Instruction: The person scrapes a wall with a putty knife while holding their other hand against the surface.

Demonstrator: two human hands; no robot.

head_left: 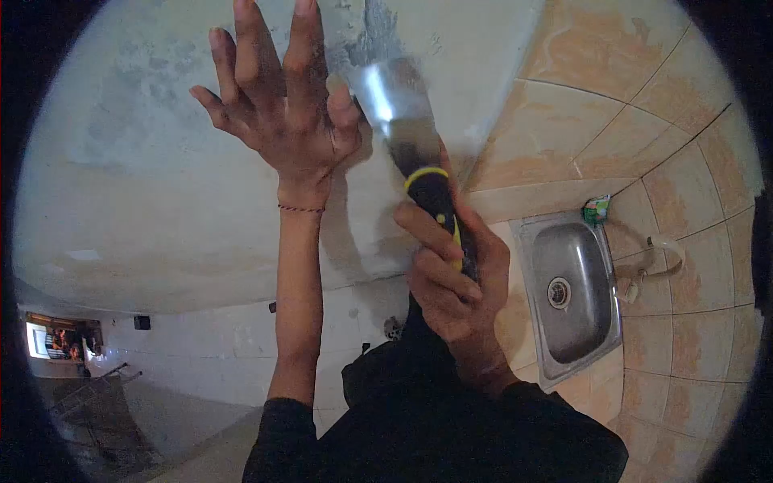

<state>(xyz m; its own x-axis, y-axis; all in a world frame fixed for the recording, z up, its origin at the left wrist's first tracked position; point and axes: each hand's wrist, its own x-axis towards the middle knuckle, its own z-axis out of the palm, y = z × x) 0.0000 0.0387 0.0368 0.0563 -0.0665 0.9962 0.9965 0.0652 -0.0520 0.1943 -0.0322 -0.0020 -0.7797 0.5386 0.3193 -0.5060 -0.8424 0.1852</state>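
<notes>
My left hand is spread with its fingers apart against the stained grey-white wall, and a thin cord circles its wrist. In my right hand is a scraper with a black and yellow handle, my fingers wrapped round it. Its wide metal blade points up at the wall, just right of my left thumb, below a dark patch of worn paint. The blade is slightly blurred, so its exact contact with the wall cannot be made out.
A steel sink is at the right, with a tap and a small green packet beside it. Orange-beige tiles cover the wall there. At the lower left are a metal rack and a small window.
</notes>
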